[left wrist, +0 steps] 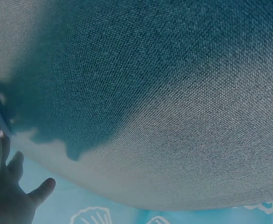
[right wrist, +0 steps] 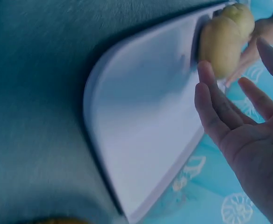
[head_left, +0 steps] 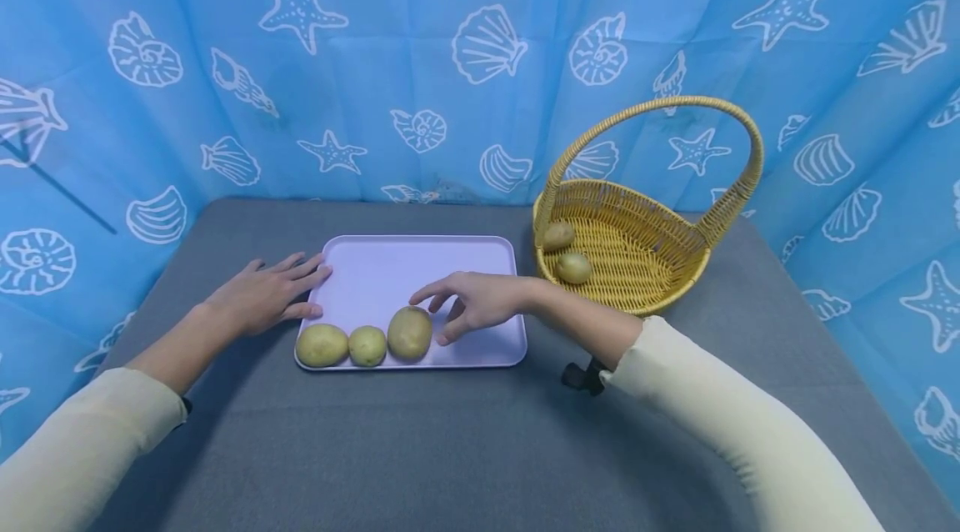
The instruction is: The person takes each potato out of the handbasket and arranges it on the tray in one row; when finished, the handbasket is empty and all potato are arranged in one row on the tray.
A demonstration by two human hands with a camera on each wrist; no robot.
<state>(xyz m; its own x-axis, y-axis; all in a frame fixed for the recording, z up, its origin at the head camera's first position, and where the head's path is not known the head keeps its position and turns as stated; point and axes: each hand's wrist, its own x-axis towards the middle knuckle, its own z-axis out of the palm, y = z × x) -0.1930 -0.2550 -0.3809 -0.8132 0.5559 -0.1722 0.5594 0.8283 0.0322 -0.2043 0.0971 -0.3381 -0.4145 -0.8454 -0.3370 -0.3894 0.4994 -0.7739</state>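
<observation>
A lilac tray [head_left: 420, 265] bears a row of potatoes along its near edge: an oval potato [head_left: 322, 345] in the left corner, a smaller potato [head_left: 367, 346] beside it, then a larger potato [head_left: 409, 333]. My left hand [head_left: 264, 292] lies with spread fingers at the tray's left edge; part of it shows in the left wrist view. Over the tray, my right hand [head_left: 480, 301] is beside the larger potato, fingers loosely bent and thumb apart. The right wrist view shows nothing in its palm; whether a fingertip touches the potato I cannot tell.
To the right of the tray stands a yellow wicker basket [head_left: 663, 273] with a tall arched handle [head_left: 675, 102]. Inside it, at the left, are two potatoes, one behind [head_left: 558, 236] and one nearer [head_left: 573, 268]. A grey cloth [head_left: 360, 457] covers the table, and a blue shell-patterned curtain [head_left: 360, 73] hangs behind.
</observation>
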